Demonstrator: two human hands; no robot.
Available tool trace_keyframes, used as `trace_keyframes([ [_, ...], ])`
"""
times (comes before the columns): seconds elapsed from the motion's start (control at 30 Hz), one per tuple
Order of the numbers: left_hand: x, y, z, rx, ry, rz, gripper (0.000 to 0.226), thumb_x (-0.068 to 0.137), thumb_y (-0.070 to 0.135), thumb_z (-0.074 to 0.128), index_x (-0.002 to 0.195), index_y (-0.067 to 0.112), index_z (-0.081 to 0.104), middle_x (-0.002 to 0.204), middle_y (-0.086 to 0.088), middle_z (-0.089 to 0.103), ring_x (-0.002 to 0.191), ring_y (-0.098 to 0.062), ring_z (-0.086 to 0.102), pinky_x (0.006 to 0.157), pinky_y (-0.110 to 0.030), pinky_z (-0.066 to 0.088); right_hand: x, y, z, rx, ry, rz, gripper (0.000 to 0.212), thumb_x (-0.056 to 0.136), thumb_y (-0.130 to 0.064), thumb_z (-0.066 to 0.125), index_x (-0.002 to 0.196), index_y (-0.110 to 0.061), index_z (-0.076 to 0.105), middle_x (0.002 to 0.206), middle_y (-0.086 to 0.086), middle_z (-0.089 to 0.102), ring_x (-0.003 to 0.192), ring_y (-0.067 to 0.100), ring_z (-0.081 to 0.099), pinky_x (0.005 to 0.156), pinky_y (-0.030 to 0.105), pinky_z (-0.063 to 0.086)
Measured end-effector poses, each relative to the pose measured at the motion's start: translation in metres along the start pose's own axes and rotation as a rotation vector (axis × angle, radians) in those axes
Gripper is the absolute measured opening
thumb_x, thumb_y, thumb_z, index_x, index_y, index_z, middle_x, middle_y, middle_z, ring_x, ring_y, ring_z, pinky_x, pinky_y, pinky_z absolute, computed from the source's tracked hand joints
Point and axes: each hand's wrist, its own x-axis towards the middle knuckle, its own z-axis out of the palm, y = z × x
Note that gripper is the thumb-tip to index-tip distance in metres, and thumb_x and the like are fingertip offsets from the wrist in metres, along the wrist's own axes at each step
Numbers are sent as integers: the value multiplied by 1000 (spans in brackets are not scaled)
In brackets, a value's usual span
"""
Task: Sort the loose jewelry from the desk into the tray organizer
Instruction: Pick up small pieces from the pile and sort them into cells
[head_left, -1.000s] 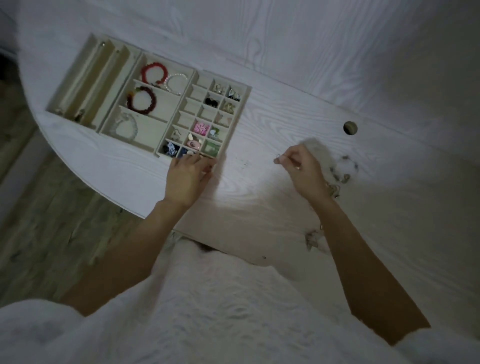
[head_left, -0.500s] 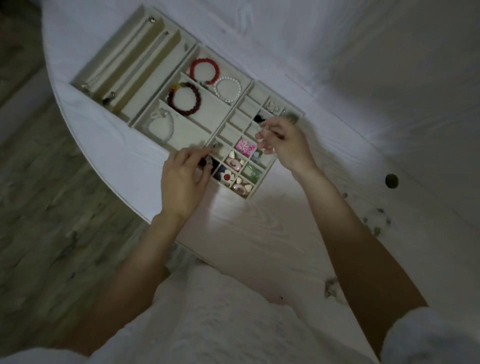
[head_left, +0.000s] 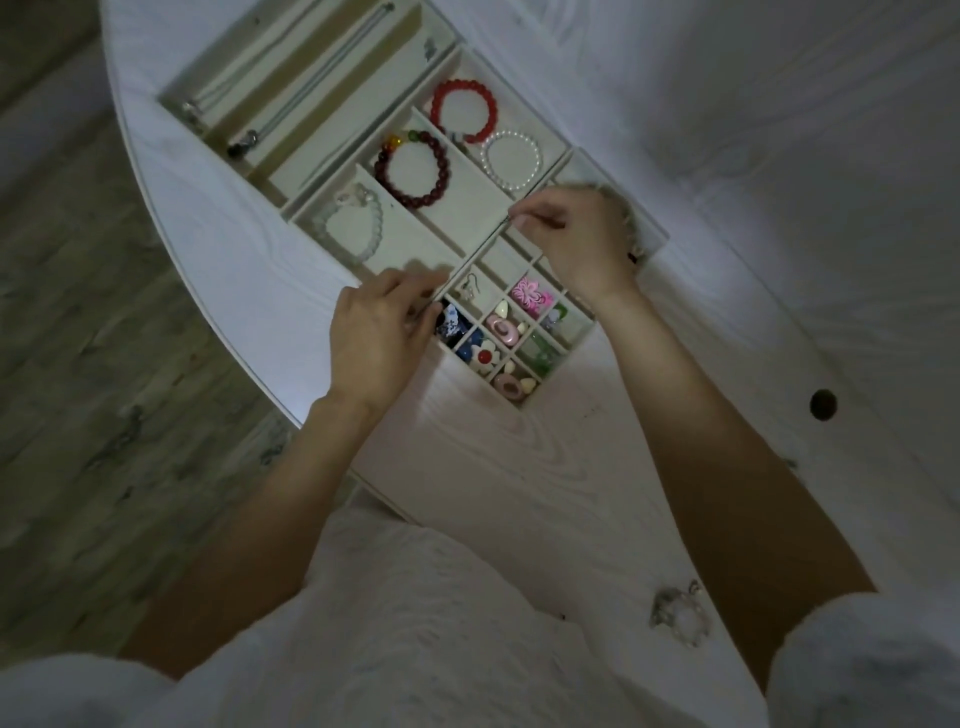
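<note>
A beige tray organizer lies on the white desk. Its long slots hold necklaces, its middle part a red bracelet, a dark red bracelet, a pearl bracelet and a clear bracelet. Small cells hold colourful earrings. My right hand hovers over the small cells and pinches a tiny thin piece of jewelry at its fingertips. My left hand rests on the tray's near edge, fingers curled at the rim. A loose clear bracelet lies on the desk near my right forearm.
A round cable hole sits in the desk at the right. The desk's curved edge runs along the left, with wooden floor below it. My white clothing fills the bottom of the view.
My right hand carried the tiny piece from the desk's right side over to the tray's small cells. The view shifted closer to the tray. My left hand stayed at the tray's near edge.
</note>
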Motion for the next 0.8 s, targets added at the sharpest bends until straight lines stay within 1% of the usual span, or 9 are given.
trace_keyframes([
  [0.1,1,-1,0,-4,-8,-7,23,88,15,64,110,17,69,87,-5,66,71,-23,61,69,-35,44,5,-4,5,0,37,31,23,89,-15,62,111,-10,66,107,-1,67,88,-1,56,75,-1,41],
  [0.2,1,-2,0,-9,-10,-3,23,88,17,63,110,17,69,86,-4,66,70,-22,62,69,-34,43,5,-5,-2,19,98,46,23,93,-12,55,114,-11,65,106,-5,65,85,-5,56,78,-1,41],
  [0.33,2,-3,0,-9,-8,6,22,89,17,63,110,17,69,85,-5,66,69,-22,61,68,-34,44,-4,5,-12,-77,192,22,22,94,-10,51,109,-14,67,110,-3,66,92,-1,56,78,1,40],
  [0.43,2,-4,0,-17,-6,14,21,89,18,63,109,16,69,85,-5,66,67,-22,61,66,-38,47,-8,13,-11,-194,172,-7,20,92,-11,55,107,-15,68,108,-1,64,91,3,55,74,2,39],
  [0.5,2,-4,0,-23,-4,21,21,89,17,63,109,16,69,85,-5,66,66,-21,60,67,-35,46,-6,15,-7,-356,142,-50,18,91,-19,59,105,-17,69,108,2,62,96,9,53,76,5,35],
  [0.6,2,-4,-1,-11,-1,28,22,89,16,64,110,16,69,86,-5,66,66,-20,59,68,-30,39,-4,13,0,-575,103,-92,24,91,-32,58,109,-20,69,113,4,57,111,21,45,92,26,33],
  [0.67,2,-4,-1,-6,-5,25,22,89,17,64,110,17,69,86,-4,66,66,-20,59,69,-30,39,-3,9,4,-674,104,-106,27,93,-34,55,111,-19,68,116,6,57,114,23,43,96,32,32],
  [0.73,2,-4,-1,-4,-9,16,22,89,17,63,111,17,69,85,-4,66,66,-20,58,69,-29,38,0,7,6,-717,98,-123,26,93,-31,54,109,-17,70,115,7,58,112,23,45,96,33,33],
  [0.8,2,-4,0,-1,-10,10,22,89,17,63,110,16,69,85,-4,65,67,-20,58,70,-28,36,2,7,7,-628,50,-131,22,93,-26,56,104,-17,72,107,4,62,105,19,48,96,28,31],
])
